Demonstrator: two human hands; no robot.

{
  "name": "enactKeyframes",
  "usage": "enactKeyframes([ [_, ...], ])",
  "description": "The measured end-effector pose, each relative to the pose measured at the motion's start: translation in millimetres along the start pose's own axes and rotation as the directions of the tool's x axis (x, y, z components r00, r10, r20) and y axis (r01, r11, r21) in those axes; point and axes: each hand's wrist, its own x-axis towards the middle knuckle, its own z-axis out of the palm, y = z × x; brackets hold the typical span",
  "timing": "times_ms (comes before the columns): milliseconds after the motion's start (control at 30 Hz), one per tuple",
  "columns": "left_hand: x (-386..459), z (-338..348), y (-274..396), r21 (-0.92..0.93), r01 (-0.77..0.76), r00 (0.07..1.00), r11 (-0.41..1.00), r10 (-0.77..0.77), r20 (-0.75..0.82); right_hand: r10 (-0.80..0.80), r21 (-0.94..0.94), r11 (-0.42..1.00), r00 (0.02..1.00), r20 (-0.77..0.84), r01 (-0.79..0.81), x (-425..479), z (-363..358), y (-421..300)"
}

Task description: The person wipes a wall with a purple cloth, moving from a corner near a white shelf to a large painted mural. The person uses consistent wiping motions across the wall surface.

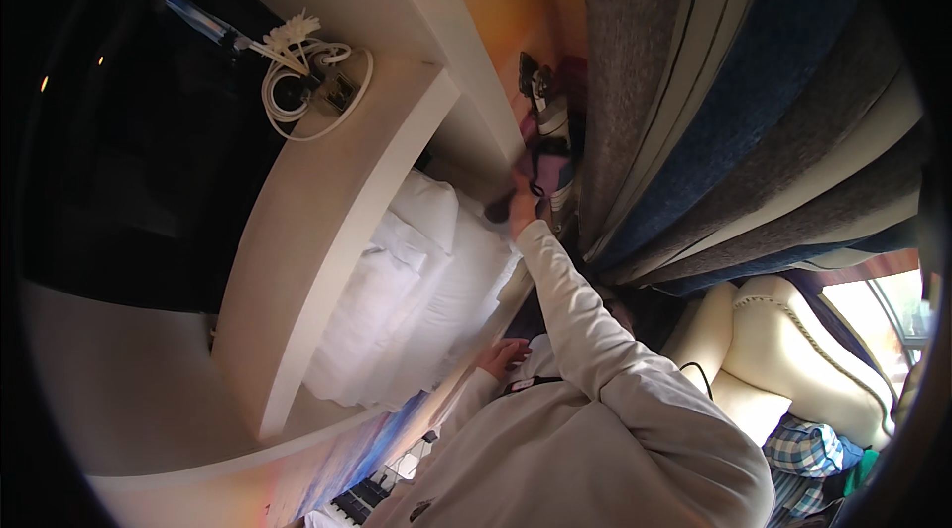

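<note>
My right hand [523, 202], blurred, reaches out into the gap between a cream shelf unit [342, 230] and a striped curtain [751, 119]. It is at a purple cloth item [552, 169] with a dark strap; whether the fingers grip it, I cannot tell. A dark, blurred thing [500, 210] lies against the hand's left side. Beyond are a pale striped item [552, 119] and dark items [537, 74], too cluttered to name. My left hand [506, 357] stays low by my body, fingers loosely curled, nothing visible in it.
Folded white linen [416, 282] fills the shelf compartment. On the shelf lie a coiled white cable [286, 100] and white reed-like sticks, beside a dark glossy panel [149, 156]. At right stands a cream studded armchair [803, 349] with checked cloth [807, 446] on it.
</note>
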Motion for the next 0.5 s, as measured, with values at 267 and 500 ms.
enactKeyframes([
  [267, 21, 2, -9, 0.003, -0.027, 0.995, 1.000, 0.027, 0.095, -0.391, -0.293, 0.834, 0.875, 0.285, 0.468, -51, 39, -71],
  [500, 17, -3, -25, 0.001, -0.085, 0.995, 0.996, 0.085, 0.042, 0.426, 0.429, 0.825, 0.903, -0.046, -0.367, 40, -75, 50],
])
